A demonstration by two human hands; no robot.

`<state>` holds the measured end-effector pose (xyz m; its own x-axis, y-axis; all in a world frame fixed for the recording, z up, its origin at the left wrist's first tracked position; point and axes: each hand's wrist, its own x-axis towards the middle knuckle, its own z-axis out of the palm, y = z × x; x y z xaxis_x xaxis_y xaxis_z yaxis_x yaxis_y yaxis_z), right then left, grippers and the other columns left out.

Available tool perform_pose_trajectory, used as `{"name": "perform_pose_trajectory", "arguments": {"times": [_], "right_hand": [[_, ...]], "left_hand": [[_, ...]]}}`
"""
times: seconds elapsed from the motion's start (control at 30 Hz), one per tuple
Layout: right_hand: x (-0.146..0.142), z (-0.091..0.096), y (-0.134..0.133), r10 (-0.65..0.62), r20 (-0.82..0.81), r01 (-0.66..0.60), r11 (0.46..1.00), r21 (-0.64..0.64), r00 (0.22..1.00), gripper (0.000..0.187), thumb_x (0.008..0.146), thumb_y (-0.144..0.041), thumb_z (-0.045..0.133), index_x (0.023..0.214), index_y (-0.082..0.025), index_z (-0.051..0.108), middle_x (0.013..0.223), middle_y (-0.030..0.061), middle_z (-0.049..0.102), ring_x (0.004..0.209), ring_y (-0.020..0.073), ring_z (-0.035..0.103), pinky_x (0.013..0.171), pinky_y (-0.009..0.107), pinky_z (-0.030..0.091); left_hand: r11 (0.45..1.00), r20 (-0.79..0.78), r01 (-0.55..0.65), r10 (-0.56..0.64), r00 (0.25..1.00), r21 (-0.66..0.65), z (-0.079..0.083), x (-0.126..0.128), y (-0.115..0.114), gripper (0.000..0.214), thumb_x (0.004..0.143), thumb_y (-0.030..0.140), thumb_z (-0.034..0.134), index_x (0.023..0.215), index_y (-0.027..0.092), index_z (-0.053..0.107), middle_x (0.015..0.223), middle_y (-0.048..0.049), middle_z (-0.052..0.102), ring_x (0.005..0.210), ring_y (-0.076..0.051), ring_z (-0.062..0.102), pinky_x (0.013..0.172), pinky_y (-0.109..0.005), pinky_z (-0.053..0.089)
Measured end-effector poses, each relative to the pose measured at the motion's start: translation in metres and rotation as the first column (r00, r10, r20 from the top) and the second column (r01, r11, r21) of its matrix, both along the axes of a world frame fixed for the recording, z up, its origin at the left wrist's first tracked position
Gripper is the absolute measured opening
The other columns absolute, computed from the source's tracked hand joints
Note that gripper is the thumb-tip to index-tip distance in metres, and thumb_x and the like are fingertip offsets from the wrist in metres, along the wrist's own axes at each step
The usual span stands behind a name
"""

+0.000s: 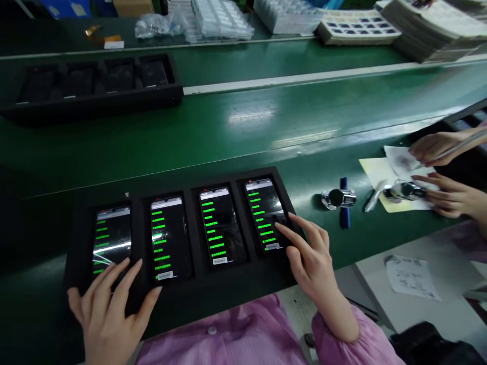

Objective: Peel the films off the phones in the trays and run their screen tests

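A black foam tray lies on the green workbench in front of me, holding several smartphones side by side. Their screens glow with lists of green text on black. My right hand reaches over the rightmost phone, with its index fingertip on the lower part of the screen. My left hand rests at the tray's near edge, its fingertips on or just over the bottom of the leftmost phone. Neither hand holds anything, and the fingers of both are spread.
A co-worker's hands work over papers at the right, near a chrome fixture and a blue-handled tool. A second black foam tray sits further back. Stacks of printed sheets line the far shelf.
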<state>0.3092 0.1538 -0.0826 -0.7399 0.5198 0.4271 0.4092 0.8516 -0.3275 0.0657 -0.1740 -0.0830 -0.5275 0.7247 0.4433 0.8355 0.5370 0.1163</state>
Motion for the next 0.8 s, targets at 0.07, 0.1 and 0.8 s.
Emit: {"name": "perform_pose_trajectory", "arguments": {"times": [0.07, 0.1, 0.8], "right_hand": [[-0.006, 0.002, 0.004, -0.037, 0.076, 0.033, 0.998, 0.046, 0.996, 0.038, 0.109, -0.033, 0.046, 0.138, -0.028, 0.070, 0.150, 0.0113, 0.058, 0.129, 0.0335, 0.055, 0.103, 0.052, 0.044], [-0.008, 0.004, 0.005, -0.047, 0.097, 0.041, 0.997, 0.069, 0.994, 0.037, 0.109, -0.034, 0.046, 0.135, -0.028, 0.071, 0.151, 0.0110, 0.058, 0.129, 0.0346, 0.055, 0.103, 0.053, 0.043], [-0.057, 0.011, -0.034, 0.242, -0.130, -0.234, 0.970, 0.070, 0.962, 0.031, 0.107, -0.028, 0.052, 0.130, -0.030, 0.073, 0.136, 0.0110, 0.068, 0.117, 0.0370, 0.064, 0.099, 0.058, 0.042]], "left_hand": [[1.000, 0.003, -0.016, 0.016, 1.000, 0.009, -0.001, 0.001, -0.003, 0.059, 0.094, 0.034, 0.075, 0.149, 0.023, 0.058, 0.129, -0.0170, 0.067, 0.127, -0.037, 0.061, 0.125, -0.069, 0.026], [1.000, 0.007, -0.027, 0.027, 1.000, 0.013, -0.001, 0.002, -0.004, 0.058, 0.094, 0.035, 0.075, 0.149, 0.024, 0.058, 0.128, -0.0162, 0.067, 0.126, -0.037, 0.061, 0.125, -0.069, 0.025], [0.984, 0.139, -0.104, 0.124, 0.982, -0.145, 0.011, 0.011, 0.026, 0.052, 0.101, 0.056, 0.061, 0.145, 0.027, 0.064, 0.153, -0.0139, 0.055, 0.147, -0.035, 0.042, 0.132, -0.065, -0.001]]}}
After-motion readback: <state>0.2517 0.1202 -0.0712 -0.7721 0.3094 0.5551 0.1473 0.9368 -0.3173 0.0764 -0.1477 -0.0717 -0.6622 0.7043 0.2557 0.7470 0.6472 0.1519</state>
